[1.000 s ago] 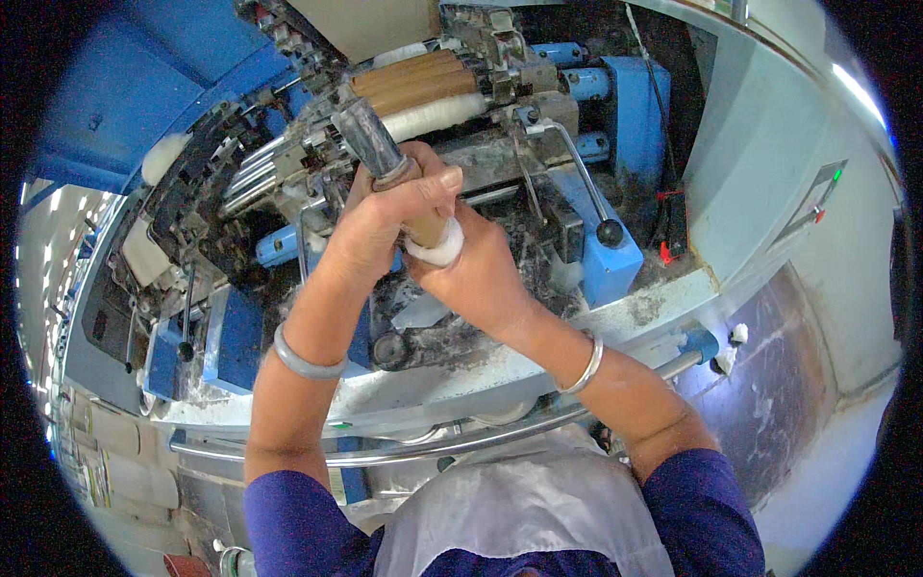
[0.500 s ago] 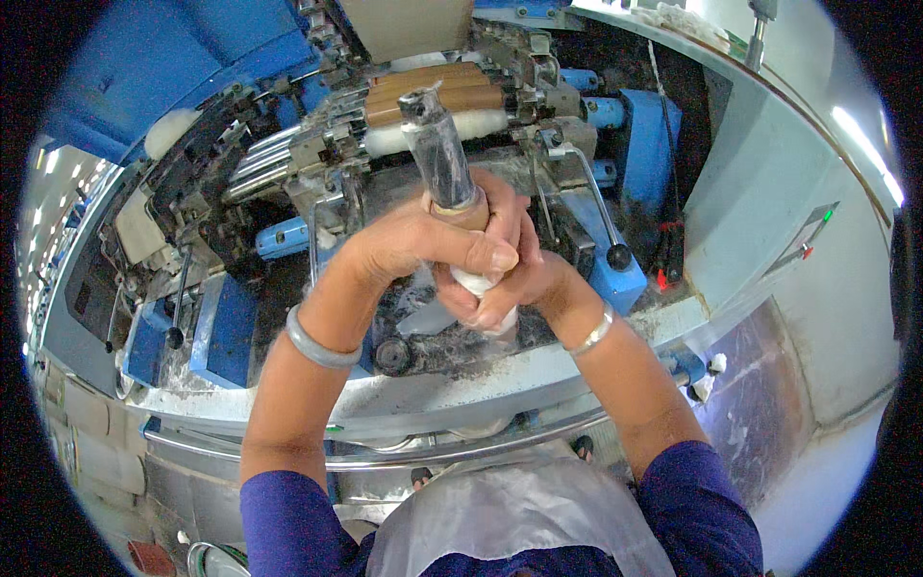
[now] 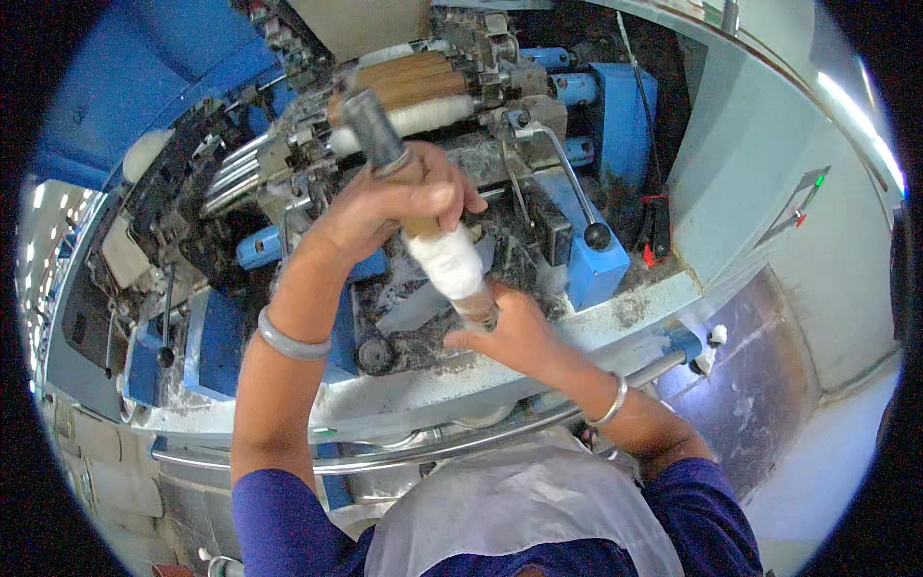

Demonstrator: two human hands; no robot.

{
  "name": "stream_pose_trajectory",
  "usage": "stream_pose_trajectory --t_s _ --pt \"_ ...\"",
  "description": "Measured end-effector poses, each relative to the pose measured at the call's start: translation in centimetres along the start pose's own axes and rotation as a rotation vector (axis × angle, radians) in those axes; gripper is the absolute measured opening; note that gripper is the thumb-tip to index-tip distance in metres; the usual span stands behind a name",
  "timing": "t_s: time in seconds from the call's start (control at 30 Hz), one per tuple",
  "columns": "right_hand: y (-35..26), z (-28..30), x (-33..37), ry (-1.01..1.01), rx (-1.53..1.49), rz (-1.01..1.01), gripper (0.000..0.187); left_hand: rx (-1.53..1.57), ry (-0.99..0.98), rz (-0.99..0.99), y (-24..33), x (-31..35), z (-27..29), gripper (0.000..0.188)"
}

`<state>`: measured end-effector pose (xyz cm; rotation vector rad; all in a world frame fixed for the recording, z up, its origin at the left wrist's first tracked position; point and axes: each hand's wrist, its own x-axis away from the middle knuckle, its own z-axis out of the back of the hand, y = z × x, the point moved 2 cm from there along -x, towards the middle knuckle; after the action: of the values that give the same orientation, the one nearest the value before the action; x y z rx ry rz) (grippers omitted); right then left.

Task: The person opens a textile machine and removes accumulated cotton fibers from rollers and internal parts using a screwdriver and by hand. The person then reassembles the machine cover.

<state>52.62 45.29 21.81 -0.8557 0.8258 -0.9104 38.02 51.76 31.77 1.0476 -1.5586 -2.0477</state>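
Note:
A roller with a dark metal end (image 3: pixel 373 125), a tan sleeve and white fibre (image 3: pixel 452 264) wrapped round its middle slants in front of me, above the machine bed. My left hand (image 3: pixel 409 192) is closed round its upper part, just below the metal end. Further down, my right hand (image 3: pixel 524 332) grips the lower end between thumb and fingers; the fingers are partly hidden behind the roller. The fibre shows bare between my two hands. Behind the roller lie brown rollers (image 3: pixel 409 82) and a white fibre-covered roller (image 3: pixel 423 117) in the machine.
A black-knobbed lever (image 3: pixel 596 235) stands up at the right beside blue blocks (image 3: pixel 601 274). Another lever (image 3: pixel 166 356) is at the left. A metal rail (image 3: pixel 423 460) runs along the machine's front, near my apron (image 3: pixel 519 490). A grey side panel (image 3: pixel 760 173) rises at right.
My hands have moved apart along the roller, the right one down to its lower end. The roller now leans further left, and more white fibre shows. The view has shifted slightly.

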Motion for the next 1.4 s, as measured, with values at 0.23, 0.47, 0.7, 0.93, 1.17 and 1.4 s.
stream_pose_trajectory --t_s 0.23,0.47,0.7,0.93,1.17,1.4 --pt "0.5 0.8 -7.7 0.210 0.150 0.775 0.068 -0.073 -0.437 -0.088 0.7 -0.8 -0.7 0.032" --pt "0.0 -0.5 -5.9 0.144 -0.187 0.476 0.041 -0.116 0.036 -0.061 -0.8 -1.1 -0.3 0.026" --pt "-2.3 -1.5 -2.0 0.515 -0.225 0.482 0.047 -0.116 -0.006 -0.056 1.0 0.1 -3.2 0.023" --pt "-0.1 0.0 -6.0 -0.602 -0.668 0.248 0.045 0.011 -0.376 -0.090 1.4 -0.4 -2.6 0.029" --pt "-0.7 -2.1 -4.2 0.353 -0.050 0.470 0.047 0.034 -0.073 -0.100 -0.1 0.5 -1.0 0.031" --pt "-1.5 -2.6 0.4 0.205 -0.234 -0.068 0.049 -0.029 0.405 0.012 0.0 2.6 -4.1 0.025"
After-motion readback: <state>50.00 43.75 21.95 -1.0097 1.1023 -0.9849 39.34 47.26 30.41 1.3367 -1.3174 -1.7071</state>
